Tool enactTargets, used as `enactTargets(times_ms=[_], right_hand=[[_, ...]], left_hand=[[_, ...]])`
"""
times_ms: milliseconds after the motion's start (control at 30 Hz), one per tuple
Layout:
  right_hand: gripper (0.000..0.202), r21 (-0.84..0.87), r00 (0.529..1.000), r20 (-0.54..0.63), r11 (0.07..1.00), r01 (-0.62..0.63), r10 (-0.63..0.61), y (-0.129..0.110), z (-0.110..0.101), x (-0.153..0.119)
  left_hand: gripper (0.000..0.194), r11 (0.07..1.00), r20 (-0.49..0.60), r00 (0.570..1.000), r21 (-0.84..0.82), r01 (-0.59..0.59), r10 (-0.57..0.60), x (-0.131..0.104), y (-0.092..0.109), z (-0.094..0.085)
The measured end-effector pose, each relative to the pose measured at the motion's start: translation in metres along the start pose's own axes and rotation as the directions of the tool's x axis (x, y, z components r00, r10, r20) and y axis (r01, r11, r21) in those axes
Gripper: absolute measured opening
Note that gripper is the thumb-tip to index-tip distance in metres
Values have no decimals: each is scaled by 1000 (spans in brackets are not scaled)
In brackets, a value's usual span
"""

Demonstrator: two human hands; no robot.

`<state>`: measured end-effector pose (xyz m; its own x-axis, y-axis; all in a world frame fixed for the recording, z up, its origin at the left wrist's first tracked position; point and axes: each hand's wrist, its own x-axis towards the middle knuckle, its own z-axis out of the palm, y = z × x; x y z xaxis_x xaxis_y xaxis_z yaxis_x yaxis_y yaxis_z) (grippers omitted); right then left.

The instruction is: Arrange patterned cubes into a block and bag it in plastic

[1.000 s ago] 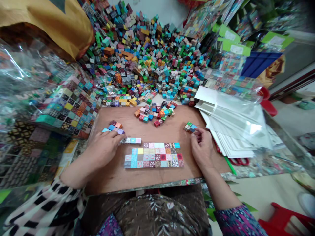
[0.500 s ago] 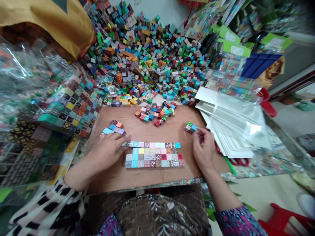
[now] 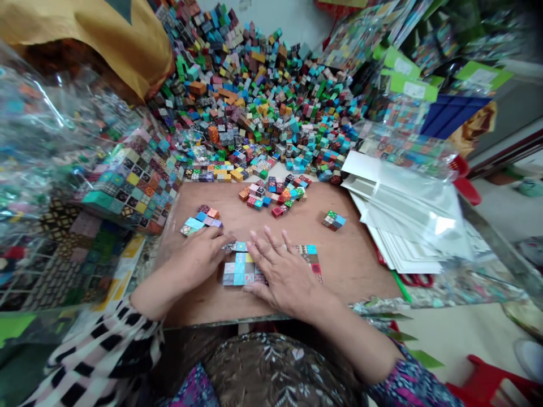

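Note:
Several rows of small printed cubes lie side by side in a flat block on the brown board. My right hand rests flat across the middle of these rows with its fingers spread, hiding many of the cubes. At the top row's left end, my left hand touches the cubes with its fingertips; its fingers are stretched out and grip nothing that I can see. Just beyond it sits a small group of cubes. A little cluster of cubes stands to the right of the rows.
A loose heap of cubes lies at the board's back, before a large pile of cubes. White cards under clear plastic are stacked at right, with red-handled scissors and a green stick nearby. Plastic-wrapped cube blocks stand at left.
My right hand has left the small cluster at right and moved left onto the rows, opening flat. My left hand stays at the top row's left end. The view has shifted slightly.

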<state>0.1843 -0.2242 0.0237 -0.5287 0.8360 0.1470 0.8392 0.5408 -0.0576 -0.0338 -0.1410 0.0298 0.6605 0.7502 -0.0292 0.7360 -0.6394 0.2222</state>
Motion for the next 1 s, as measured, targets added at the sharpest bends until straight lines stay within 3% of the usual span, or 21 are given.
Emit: enactTargets(times_ms=[300,567,833,1000], right_hand=[[78,8,998,59,1000,-5,5,-3,21,8],[76,-5,996,85,1000,-24,25,-4,22,8],[75,-3,993,117,1000,-20,20,-4,19,7],[75,-3,992,124,1000,-14,14,-3,19,5]], left_hand=[[28,997,-50,999,-73,-21,17,-3,-5,13],[28,995,-54,996,-72,67,-71,-14,-6,6],[43,985,-171,984,-171,11,-41,-25,-18,20],[40,972,-219,975,-235,-3,-50,-33,-22,25]])
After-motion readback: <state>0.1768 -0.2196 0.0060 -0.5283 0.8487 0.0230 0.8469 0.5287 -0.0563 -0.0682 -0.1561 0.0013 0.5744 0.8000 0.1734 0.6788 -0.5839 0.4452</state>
